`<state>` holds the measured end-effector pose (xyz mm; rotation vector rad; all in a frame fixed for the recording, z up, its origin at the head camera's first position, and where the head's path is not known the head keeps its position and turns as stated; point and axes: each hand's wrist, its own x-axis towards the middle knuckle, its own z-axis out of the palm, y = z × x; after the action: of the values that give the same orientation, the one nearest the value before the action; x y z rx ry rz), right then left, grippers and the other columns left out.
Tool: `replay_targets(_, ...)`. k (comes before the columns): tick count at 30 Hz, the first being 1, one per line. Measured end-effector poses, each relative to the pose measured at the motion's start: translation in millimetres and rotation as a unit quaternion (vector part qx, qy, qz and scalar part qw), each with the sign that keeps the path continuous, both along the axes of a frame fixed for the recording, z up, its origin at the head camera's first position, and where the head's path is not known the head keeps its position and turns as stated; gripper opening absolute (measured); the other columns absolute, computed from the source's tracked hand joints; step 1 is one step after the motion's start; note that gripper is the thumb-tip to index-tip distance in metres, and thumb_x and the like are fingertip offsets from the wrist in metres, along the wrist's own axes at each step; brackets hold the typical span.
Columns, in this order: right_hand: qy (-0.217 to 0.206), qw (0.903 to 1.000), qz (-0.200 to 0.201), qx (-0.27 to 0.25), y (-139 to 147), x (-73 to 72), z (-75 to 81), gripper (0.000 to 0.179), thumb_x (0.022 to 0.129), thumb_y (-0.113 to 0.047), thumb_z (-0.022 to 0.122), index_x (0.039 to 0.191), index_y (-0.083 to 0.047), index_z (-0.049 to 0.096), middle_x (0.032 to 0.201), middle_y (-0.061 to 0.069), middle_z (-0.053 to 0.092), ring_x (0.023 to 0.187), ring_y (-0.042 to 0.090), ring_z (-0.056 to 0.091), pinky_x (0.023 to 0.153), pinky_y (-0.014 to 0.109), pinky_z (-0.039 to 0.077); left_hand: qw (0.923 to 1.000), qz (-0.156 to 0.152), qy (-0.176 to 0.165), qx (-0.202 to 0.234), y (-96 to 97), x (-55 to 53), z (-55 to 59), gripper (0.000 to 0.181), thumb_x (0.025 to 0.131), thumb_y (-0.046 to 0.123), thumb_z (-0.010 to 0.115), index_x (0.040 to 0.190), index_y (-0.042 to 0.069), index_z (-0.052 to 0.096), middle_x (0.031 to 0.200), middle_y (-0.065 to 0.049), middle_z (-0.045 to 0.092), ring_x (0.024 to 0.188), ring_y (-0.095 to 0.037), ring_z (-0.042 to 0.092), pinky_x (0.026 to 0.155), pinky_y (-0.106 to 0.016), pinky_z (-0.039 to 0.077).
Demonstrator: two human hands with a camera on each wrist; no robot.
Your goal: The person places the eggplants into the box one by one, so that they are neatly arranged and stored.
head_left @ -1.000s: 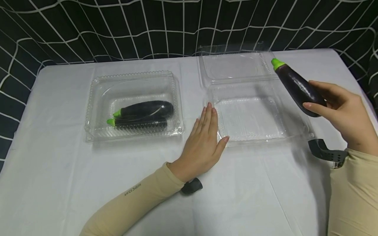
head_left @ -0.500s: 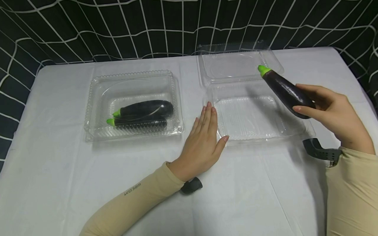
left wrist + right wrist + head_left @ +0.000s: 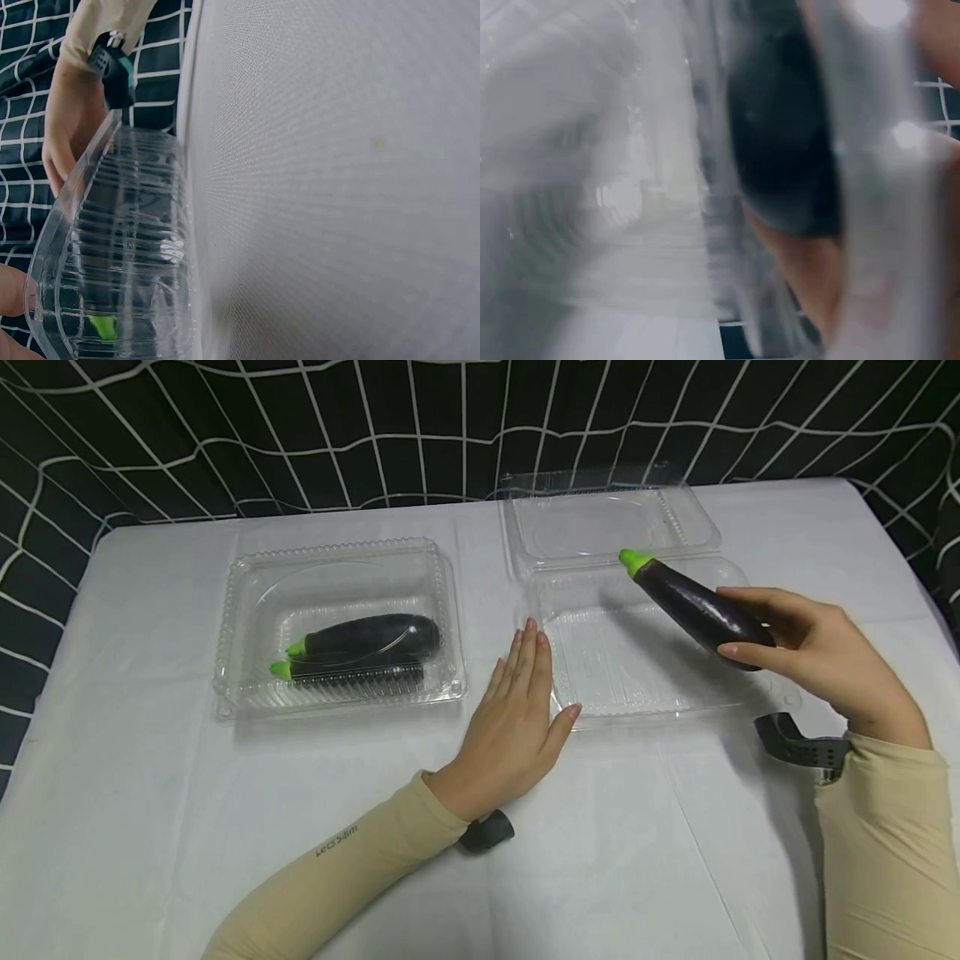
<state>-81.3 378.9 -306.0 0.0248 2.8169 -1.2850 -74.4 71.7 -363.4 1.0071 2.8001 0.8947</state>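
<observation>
In the head view my right hand [image 3: 832,660] grips a dark purple eggplant [image 3: 697,610] by its thick end, its green stem pointing up and left. The eggplant hangs over an open clear plastic clamshell box [image 3: 622,681], whose lid [image 3: 600,527] lies folded back behind it. With straight fingers my left hand [image 3: 510,718] rests against the left side of that box. Through the box wall, the left wrist view shows the green stem [image 3: 103,327]. The right wrist view is blurred, with the eggplant's round end [image 3: 787,150] seen through clear plastic.
To the left stands another clear clamshell box [image 3: 247,610], closed, with two eggplants [image 3: 367,639] lying inside. A white cloth [image 3: 150,827] covers the table. Behind its far edge hangs a dark curtain [image 3: 420,435] with a white grid.
My right hand has carried the eggplant left and somewhat lower, from the box's right side to above its middle. The left hand and both boxes have stayed in place.
</observation>
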Motion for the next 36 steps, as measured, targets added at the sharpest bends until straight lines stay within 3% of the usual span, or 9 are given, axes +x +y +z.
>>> replay_targets(11, -0.025, 0.9964, 0.069, 0.041, -9, 1.8, -1.7, 0.054, 0.082, -0.013, 0.075, 0.132, -0.019, 0.056, 0.12, -0.008, 0.055, 0.093, 0.005, 0.054, 0.074, 0.01, 0.039, 1.0, 0.001, -0.003, -0.001, -0.2, 0.7, -0.7, 0.069, 0.102, 0.035, 0.033, 0.147, -0.009, 0.002, 0.155, -0.018, -0.011, 0.143, -0.028, -0.005, 0.115, -0.04, 0.007)
replay_targets(20, -0.055, 0.9898, 0.109, 0.073, -18, 3.0, -5.3, 0.056, 0.08, -0.013, 0.076, 0.132, -0.02, 0.056, 0.123, 0.006, 0.056, 0.094, 0.004, 0.052, 0.076, 0.009, 0.037, 1.0, 0.003, -0.002, 0.001, 0.8, 1.4, -0.7, 0.069, 0.102, 0.034, 0.034, 0.147, -0.008, 0.003, 0.155, -0.019, -0.01, 0.143, -0.028, -0.005, 0.115, -0.039, 0.006)
replay_targets(29, -0.034, 0.9795, 0.181, 0.082, -23, 0.6, -11.4, 0.053, 0.079, -0.008, 0.076, 0.128, -0.019, 0.058, 0.121, -0.008, 0.058, 0.102, -0.003, 0.05, 0.081, 0.008, 0.036, 1.0, -0.005, -0.006, 0.003, 0.0, 1.1, -0.3, 0.07, 0.102, 0.035, 0.033, 0.147, -0.008, 0.0, 0.155, -0.018, -0.012, 0.143, -0.028, -0.006, 0.115, -0.038, 0.004)
replay_targets(36, -0.042, 0.9734, 0.191, 0.119, -25, -1.3, -11.4, 0.051, 0.079, -0.014, 0.076, 0.127, -0.022, 0.059, 0.124, -0.003, 0.058, 0.103, -0.003, 0.048, 0.079, 0.01, 0.035, 1.0, -0.004, -0.003, 0.004, -0.7, 0.6, -0.1, 0.07, 0.102, 0.035, 0.033, 0.146, -0.008, 0.0, 0.155, -0.019, -0.011, 0.143, -0.027, -0.006, 0.115, -0.039, 0.006)
